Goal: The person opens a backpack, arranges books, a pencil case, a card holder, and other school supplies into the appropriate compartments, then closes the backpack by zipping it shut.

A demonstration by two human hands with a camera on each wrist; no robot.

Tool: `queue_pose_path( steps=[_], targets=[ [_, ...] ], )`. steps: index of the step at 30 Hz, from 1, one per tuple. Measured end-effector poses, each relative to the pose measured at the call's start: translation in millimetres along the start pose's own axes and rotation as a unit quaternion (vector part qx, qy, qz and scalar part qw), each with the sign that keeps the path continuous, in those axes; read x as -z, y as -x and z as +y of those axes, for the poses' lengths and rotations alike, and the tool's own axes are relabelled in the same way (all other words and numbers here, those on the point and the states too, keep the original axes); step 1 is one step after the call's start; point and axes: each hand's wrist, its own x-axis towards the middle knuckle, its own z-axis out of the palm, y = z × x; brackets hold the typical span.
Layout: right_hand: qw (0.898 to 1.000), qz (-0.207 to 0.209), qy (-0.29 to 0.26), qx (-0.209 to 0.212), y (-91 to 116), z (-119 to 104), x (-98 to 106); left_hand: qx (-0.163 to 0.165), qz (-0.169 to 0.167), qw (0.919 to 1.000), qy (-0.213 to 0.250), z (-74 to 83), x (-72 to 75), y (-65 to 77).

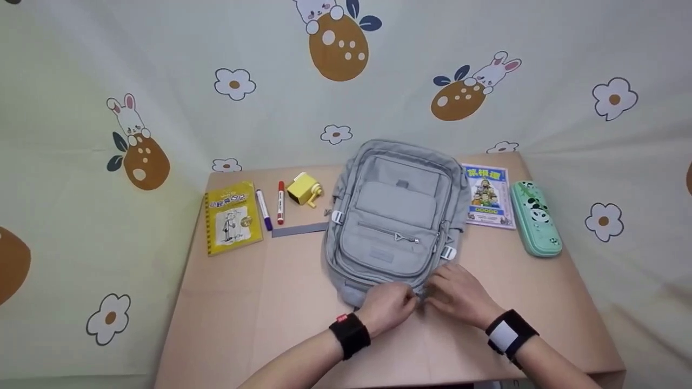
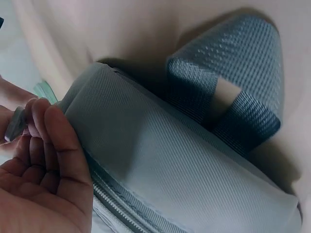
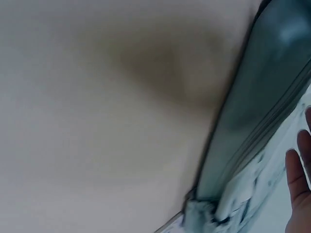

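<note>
A grey backpack [image 1: 394, 205] lies front side up on the table, its webbing top handle [image 2: 243, 58] toward me. At its near right corner my left hand [image 1: 386, 308] has its fingers curled; in the left wrist view it pinches a small grey tab [image 2: 16, 124], probably a zipper pull. A zipper [image 2: 116, 208] runs along the bag edge beside that hand. My right hand [image 1: 459, 292] is at the same corner with bent fingers, close to the left fingertips. Several of its fingers [image 3: 296, 179] show in the right wrist view; the thumb's grip is hidden.
Left of the bag lie a yellow book [image 1: 232, 219], a purple-capped marker [image 1: 264, 209], a red marker [image 1: 280, 202], a yellow crank sharpener [image 1: 304, 189] and a grey strip [image 1: 297, 229]. Right of it are a colourful book [image 1: 489, 197] and a green panda pencil case [image 1: 535, 219]. Curtains surround the table.
</note>
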Motion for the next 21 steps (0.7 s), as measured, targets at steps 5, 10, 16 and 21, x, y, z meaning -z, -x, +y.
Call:
queue_pose_path(
  steps=[5, 10, 16, 21],
  targets=[
    [0.999, 0.023, 0.015, 0.029, -2, -19, -10, 0.001, -0.006, 0.9999, 0.011, 0.8, 0.0, 2.4],
    [0.998, 0.057, 0.026, 0.017, -1, -22, -18, -0.029, 0.001, 0.9995, 0.015, -0.4, 1.8, 5.4],
    [0.997, 0.078, 0.006, -0.021, 5, -22, -18, -0.085, 0.067, 0.9869, -0.119, -14.5, 2.3, 4.8],
    [0.996, 0.065, 0.006, -0.059, 8, -25, -18, -0.073, 0.035, 0.9867, -0.141, -21.1, 3.2, -0.1]
  ],
)
